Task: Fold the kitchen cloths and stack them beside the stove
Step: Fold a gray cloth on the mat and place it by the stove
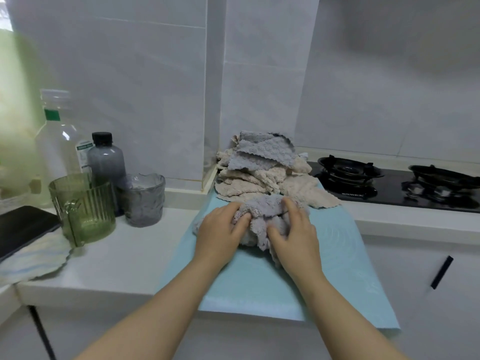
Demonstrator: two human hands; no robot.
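Left hand [220, 229] and right hand [296, 236] both curl fingers into bunched grey cloth [262, 214] on blue mat [259, 279], in front of unfolded pile [259, 175] beside stove [376, 183]. Advice: find two corners, spread flat, smooth, then fold. White counter [124, 258], tiled wall [130, 74]; dark bottle [106, 159] and green cup [83, 203] at left.

A crumpled grey-lilac cloth [262, 207] lies bunched at frame centre. Just behind it, a loose pile of beige and grey-blue cloths [259, 172] sits immediately left of the black stove [389, 183].
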